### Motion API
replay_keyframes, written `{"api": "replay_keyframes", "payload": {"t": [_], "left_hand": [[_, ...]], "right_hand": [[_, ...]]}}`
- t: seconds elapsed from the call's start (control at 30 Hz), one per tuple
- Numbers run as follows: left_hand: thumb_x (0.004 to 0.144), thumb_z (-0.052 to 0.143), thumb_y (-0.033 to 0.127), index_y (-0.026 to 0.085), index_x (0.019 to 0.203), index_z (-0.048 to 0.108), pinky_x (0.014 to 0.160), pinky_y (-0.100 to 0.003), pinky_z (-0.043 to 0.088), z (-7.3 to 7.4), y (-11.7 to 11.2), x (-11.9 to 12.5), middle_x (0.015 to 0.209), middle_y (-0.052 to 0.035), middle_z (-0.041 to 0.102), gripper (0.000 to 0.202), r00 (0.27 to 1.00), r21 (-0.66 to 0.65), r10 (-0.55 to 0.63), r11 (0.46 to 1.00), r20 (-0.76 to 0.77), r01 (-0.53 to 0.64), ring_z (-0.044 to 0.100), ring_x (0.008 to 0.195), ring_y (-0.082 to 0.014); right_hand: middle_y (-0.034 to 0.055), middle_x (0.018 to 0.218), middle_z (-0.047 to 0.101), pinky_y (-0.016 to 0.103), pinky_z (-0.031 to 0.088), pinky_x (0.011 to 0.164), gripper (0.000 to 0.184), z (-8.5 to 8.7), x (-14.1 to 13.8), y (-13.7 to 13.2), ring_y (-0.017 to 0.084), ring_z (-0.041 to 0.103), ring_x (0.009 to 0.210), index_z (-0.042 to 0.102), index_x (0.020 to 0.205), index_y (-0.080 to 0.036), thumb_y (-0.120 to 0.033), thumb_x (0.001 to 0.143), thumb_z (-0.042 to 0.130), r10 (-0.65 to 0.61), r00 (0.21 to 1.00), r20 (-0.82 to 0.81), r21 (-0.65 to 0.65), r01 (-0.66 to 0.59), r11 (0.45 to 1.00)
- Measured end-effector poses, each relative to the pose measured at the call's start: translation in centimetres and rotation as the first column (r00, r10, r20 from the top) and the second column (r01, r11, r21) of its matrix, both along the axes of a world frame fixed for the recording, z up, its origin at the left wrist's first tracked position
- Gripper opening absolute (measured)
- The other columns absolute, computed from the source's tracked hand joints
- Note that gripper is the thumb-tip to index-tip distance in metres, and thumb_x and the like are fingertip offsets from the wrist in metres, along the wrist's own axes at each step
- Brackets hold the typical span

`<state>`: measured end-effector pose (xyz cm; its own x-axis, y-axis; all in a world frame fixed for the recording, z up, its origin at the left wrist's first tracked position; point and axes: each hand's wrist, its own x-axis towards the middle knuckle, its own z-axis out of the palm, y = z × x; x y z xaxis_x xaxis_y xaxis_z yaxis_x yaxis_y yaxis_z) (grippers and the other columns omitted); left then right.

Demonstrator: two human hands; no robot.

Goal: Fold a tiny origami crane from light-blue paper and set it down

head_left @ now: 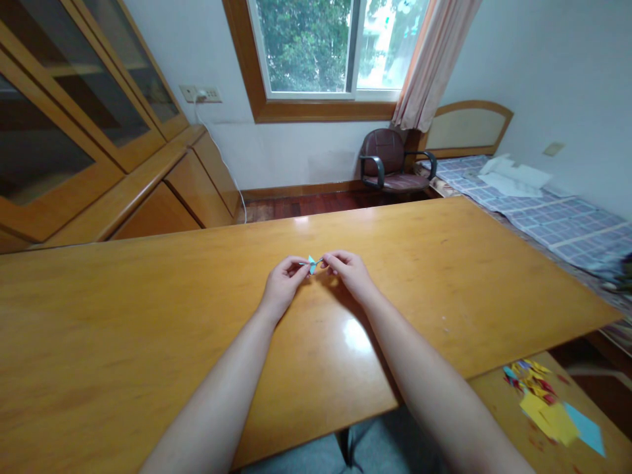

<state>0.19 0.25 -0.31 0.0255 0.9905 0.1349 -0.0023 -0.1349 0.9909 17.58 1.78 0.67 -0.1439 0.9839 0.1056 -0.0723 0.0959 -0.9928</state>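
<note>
Two bare forearms (217, 388) reach in from the near edge, one from each side, over one broad wooden table (123, 342), ending in two hands: the left hand (285, 282) and the right hand (349, 268). Between them is one small piece of folded paper (312, 265), its left end pinched in the left thumb and fingers, its right end narrowly gripped by the right fingertips. The piece is light blue, with a pointed upright part in the middle and thin arms running out to both sides; finer folds are too small to tell. It is held just above the table. At the lower right, one lower wooden surface (582, 387) carries one light-blue sheet (586, 428), overlapping yellow sheets (553, 418) and one pile of small coloured pieces (530, 378), too jumbled to count. Beyond the table stand one maroon armchair (388, 158) and one bed (557, 224), near one window (306, 46).
</note>
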Motion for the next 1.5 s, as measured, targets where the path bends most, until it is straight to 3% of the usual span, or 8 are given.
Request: {"api": "replay_keyframes", "payload": {"t": [0.27, 0.63, 1.1, 1.5], "left_hand": [[0.071, 0.074, 0.040, 0.017, 0.082, 0.066, 0.073, -0.028, 0.050, 0.30, -0.08, 0.02, 0.078, -0.0021, 0.069, 0.026, 1.000, -0.007, 0.003, 1.000, 0.002, -0.003, 0.063, 0.073, -0.0158], [0.073, 0.071, 0.036, 0.017, 0.086, 0.066, 0.076, -0.028, 0.049, 0.06, 0.10, -0.07, 0.081, -0.0020, 0.068, 0.024, 1.000, -0.014, -0.003, 1.000, 0.024, 0.004, 0.063, 0.077, -0.0161], [0.073, 0.071, 0.037, 0.017, 0.088, 0.068, 0.076, -0.029, 0.050, 0.31, -0.05, -0.07, 0.083, -0.0032, 0.068, 0.025, 1.000, -0.004, 0.003, 1.000, -0.013, -0.003, 0.063, 0.079, -0.0172], [0.071, 0.071, 0.034, 0.017, 0.099, 0.060, 0.073, -0.030, 0.052, 0.35, -0.03, 0.04, 0.092, -0.0060, 0.068, 0.035, 0.998, -0.039, 0.012, 0.999, 0.068, -0.009, 0.065, 0.081, -0.0175]], "right_hand": [[0.0034, 0.077, 0.069, 0.025, 0.048, 0.061, 0.026, -0.53, -0.15, -0.10, 0.013, 0.059, 0.061, 0.069, 0.082, -0.016, -0.042, 0.078, 0.066, -0.089, 0.985, 0.146, 0.144, 0.068, 0.987], [0.0028, 0.077, 0.068, 0.025, 0.045, 0.064, 0.012, -0.20, -0.14, -0.49, 0.013, 0.058, 0.066, 0.073, 0.084, -0.018, -0.028, 0.082, 0.066, -0.113, 0.922, 0.370, 0.357, -0.029, 0.934], [0.0022, 0.077, 0.068, 0.025, 0.045, 0.065, 0.011, -0.13, -0.11, -0.62, 0.013, 0.057, 0.067, 0.073, 0.084, -0.020, -0.027, 0.083, 0.064, -0.155, 0.898, 0.413, 0.422, -0.038, 0.906], [0.0026, 0.077, 0.069, 0.026, 0.045, 0.063, 0.011, 0.16, -0.07, -0.69, 0.013, 0.055, 0.061, 0.072, 0.082, -0.019, -0.026, 0.082, 0.064, -0.247, 0.896, 0.370, 0.426, 0.072, 0.902]]}}
